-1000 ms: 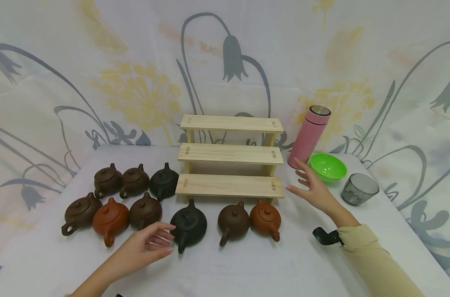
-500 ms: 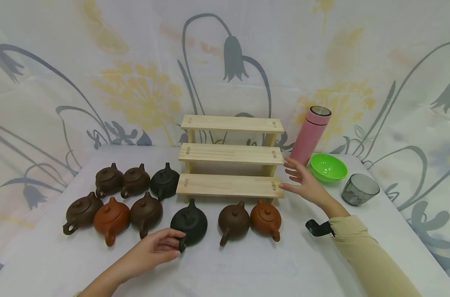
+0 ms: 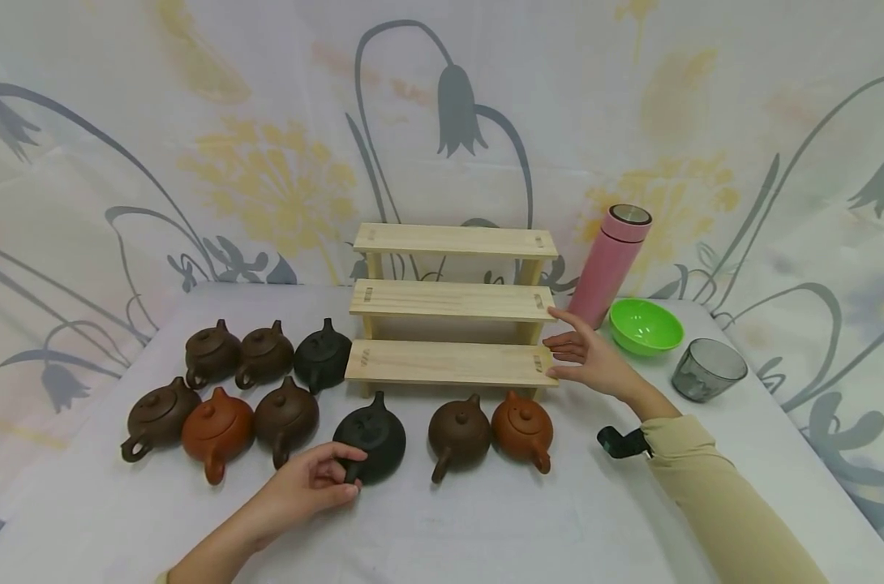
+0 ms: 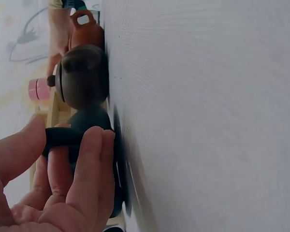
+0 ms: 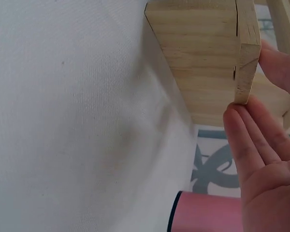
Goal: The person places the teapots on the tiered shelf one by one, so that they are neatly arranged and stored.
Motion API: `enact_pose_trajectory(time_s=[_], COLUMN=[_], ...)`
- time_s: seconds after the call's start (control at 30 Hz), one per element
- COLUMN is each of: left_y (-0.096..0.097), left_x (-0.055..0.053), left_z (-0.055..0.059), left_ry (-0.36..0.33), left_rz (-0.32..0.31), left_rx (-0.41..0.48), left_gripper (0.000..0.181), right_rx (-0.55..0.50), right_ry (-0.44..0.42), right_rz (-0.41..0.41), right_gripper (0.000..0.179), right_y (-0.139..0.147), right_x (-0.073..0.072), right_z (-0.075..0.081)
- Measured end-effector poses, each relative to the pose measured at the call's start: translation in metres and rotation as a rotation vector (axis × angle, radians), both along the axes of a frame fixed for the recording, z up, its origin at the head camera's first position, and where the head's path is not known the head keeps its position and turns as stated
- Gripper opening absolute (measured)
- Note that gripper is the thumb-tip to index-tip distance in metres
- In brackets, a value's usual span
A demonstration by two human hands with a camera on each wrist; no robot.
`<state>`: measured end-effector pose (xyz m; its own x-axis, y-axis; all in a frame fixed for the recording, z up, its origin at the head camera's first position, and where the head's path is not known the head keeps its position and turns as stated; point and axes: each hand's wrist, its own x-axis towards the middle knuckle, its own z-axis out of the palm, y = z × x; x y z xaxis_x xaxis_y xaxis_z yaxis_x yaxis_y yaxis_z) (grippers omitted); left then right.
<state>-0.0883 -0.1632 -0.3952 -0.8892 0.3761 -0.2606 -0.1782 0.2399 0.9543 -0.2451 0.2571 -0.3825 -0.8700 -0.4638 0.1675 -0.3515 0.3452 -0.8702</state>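
My left hand (image 3: 306,489) pinches the handle of a black teapot (image 3: 379,438) that stands on the table. In the left wrist view, thumb and fingers (image 4: 89,164) close around that dark handle (image 4: 63,137). At the three-step wooden stand (image 3: 449,361), my right hand (image 3: 591,357) holds the right end of the lowest step. The right wrist view shows the board end (image 5: 248,67) between my thumb and fingers (image 5: 258,133). Right of the black teapot stand a brown teapot (image 3: 459,434) and an orange-brown one (image 3: 522,428).
Several more teapots stand at the left, among them a reddish one (image 3: 218,428) and a black one (image 3: 323,357). A pink thermos (image 3: 608,268), a green bowl (image 3: 646,328) and a grey glass (image 3: 707,371) are at the right. A patterned cloth (image 3: 267,122) hangs behind.
My left hand has moved right onto the black teapot's handle and taken hold of it. The right hand has moved left to the stand's right end. The teapots stay in place.
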Motion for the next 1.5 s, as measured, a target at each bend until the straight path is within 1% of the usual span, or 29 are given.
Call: enact_pose_trajectory(time_s=[0.13,0.33,0.4,0.53,0.67,0.77,0.9,1.1,1.17,1.27,1.4,1.5], left_y=[0.001,-0.001,-0.002,-0.003,0.0,0.004,0.008,0.014,0.015,0.015,0.015,0.016], left_x=[0.001,0.002,0.002,-0.002,-0.006,-0.01,-0.016,-0.026,-0.03,-0.037,-0.048,-0.056], left_z=[0.003,0.009,0.013,0.023,0.034,0.043,0.055,0.068,0.072,0.078,0.086,0.091], left_ry=[0.022,0.058,0.082,0.12,0.171,0.21,0.241,0.281,0.296,0.351,0.4,0.403], left_rz=[0.028,0.034,0.042,0.083,0.111,0.121,0.136,0.167,0.173,0.173,0.198,0.219], left_rx=[-0.011,-0.021,-0.034,-0.064,-0.095,-0.107,-0.112,-0.166,-0.172,-0.177,-0.183,-0.191], left_gripper=[0.043,0.042,0.042,0.041,0.039,0.038,0.037,0.036,0.035,0.036,0.038,0.039], right_rx=[-0.01,-0.013,-0.011,-0.008,-0.009,-0.01,-0.01,-0.008,-0.004,-0.001,0.001,0.003], right_ry=[-0.013,-0.034,-0.032,-0.034,-0.033,-0.023,-0.006,0.0,-0.004,-0.01,-0.011,-0.007], right_rz=[-0.002,-0.013,-0.017,-0.02,-0.014,-0.012,-0.008,-0.005,-0.008,-0.014,-0.015,-0.013], right_gripper=[0.09,0.092,0.092,0.092,0.093,0.093,0.092,0.091,0.091,0.092,0.091,0.091], right_y=[0.001,0.004,0.004,0.004,0.004,0.005,0.004,0.002,0.001,0.0,0.0,0.0], right_x=[0.0,0.001,0.001,0.003,0.004,0.003,0.003,0.003,0.003,0.003,0.003,0.002], right_z=[0.0,-0.002,-0.003,-0.003,-0.004,-0.005,-0.006,-0.005,-0.004,-0.003,-0.003,-0.004])
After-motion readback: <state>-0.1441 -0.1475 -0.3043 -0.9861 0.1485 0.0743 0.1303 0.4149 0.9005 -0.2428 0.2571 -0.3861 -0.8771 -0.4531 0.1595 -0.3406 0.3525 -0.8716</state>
